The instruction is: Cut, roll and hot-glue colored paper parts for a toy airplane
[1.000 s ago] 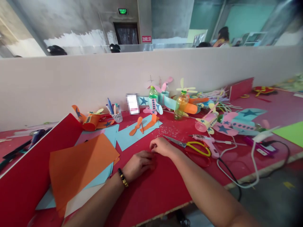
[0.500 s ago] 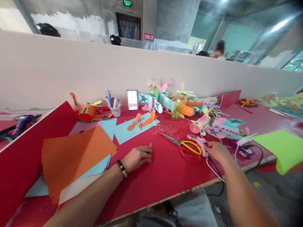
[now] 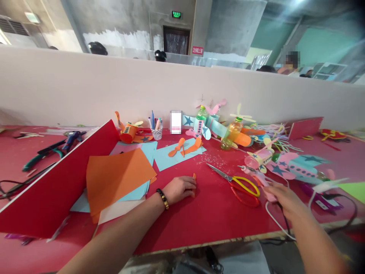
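My left hand [image 3: 181, 190] lies on the red tabletop with its fingers closed around a small orange paper piece [image 3: 194, 176]; only its edges show past the fingertips. A dark beaded bracelet circles that wrist. On the right, my right hand [image 3: 282, 198] grips the handle of a pink glue gun [image 3: 258, 178], whose nozzle points left. Just left of the gun lie scissors [image 3: 228, 177] with yellow and red handles. Ahead of my left hand, orange propeller-shaped paper cutouts [image 3: 177, 147] rest on a light blue sheet [image 3: 166, 161].
Orange sheets [image 3: 119, 175] are stacked at left beside a red upright board [image 3: 65, 186]. A pen cup [image 3: 156, 133] and bottle planes [image 3: 201, 123] stand along the white partition [image 3: 137, 91]. At right are paper planes [image 3: 302, 167], a purple power strip [image 3: 325, 199] and cables.
The view has turned left, so everything appears further right. My right hand has closed around the glue gun's handle and shifted it slightly. My left hand keeps its place on the table.
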A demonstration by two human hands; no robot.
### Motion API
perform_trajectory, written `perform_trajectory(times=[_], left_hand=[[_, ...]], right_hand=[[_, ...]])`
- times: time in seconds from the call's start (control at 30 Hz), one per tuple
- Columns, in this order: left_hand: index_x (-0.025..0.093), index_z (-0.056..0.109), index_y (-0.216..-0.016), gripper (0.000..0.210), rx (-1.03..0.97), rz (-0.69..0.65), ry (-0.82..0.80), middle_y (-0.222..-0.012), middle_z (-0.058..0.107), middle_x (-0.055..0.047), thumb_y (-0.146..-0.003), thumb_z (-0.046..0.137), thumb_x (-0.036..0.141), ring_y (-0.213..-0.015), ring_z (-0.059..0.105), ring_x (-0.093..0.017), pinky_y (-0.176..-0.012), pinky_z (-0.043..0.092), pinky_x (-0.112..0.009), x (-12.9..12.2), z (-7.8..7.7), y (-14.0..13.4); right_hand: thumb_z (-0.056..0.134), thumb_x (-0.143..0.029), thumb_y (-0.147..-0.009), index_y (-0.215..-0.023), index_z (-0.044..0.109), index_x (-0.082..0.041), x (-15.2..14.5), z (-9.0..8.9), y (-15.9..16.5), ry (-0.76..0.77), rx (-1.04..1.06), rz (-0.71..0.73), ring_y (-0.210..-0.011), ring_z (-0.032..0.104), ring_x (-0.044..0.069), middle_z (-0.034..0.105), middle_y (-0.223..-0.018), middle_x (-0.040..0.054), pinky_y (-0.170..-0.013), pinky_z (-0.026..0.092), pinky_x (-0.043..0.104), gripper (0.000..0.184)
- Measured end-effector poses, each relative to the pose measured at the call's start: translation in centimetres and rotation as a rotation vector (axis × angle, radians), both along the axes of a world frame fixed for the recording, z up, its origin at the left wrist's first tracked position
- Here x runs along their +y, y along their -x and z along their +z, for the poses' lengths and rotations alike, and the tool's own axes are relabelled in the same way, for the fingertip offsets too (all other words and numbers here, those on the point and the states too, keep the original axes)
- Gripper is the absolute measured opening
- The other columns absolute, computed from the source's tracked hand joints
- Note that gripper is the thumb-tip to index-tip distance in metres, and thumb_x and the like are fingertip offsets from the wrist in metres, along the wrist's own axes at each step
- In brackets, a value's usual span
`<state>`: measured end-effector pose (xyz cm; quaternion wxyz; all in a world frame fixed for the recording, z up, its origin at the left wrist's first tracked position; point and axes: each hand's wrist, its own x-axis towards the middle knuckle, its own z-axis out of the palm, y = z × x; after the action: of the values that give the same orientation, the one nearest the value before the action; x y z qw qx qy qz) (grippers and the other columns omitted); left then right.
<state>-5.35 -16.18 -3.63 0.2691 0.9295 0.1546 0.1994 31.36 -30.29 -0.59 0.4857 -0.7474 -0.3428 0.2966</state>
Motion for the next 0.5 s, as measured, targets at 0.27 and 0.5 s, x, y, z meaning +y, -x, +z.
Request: perform_trajectory(times=[0.27,0.5], left_hand=[[0.021,0.068,-0.092,0.025,0.007,0.03,0.0,-0.118,0.059,-0.004,-0.084,0.052,0.038,-0.11,0.053,-0.016,-0.097,0.039,-0.024,-0.1,0.3,-0.1],[0.021,0.063,-0.109,0.04,0.032,0.114,-0.013,-0.118,0.06,-0.007,-0.077,0.06,0.045,-0.12,0.045,-0.021,-0.103,0.035,-0.033,0.2,0.0,-0.1]], right_hand=[[0.067,-0.025,-0.072,-0.085,0.063,-0.02,-0.3,1.3,9.9,-0.291,0.554,0.171,-0.064,0.055,0.014,0.062,-0.071,0.0021,-0.059,0.045,0.026,0.014],[0.055,-0.03,-0.082,-0.097,0.063,-0.018,1.0,1.0,12.6,-0.316,0.451,0.363,-0.067,0.052,0.015,0.061,-0.078,0.0049,-0.059,0.041,0.028,0.021]])
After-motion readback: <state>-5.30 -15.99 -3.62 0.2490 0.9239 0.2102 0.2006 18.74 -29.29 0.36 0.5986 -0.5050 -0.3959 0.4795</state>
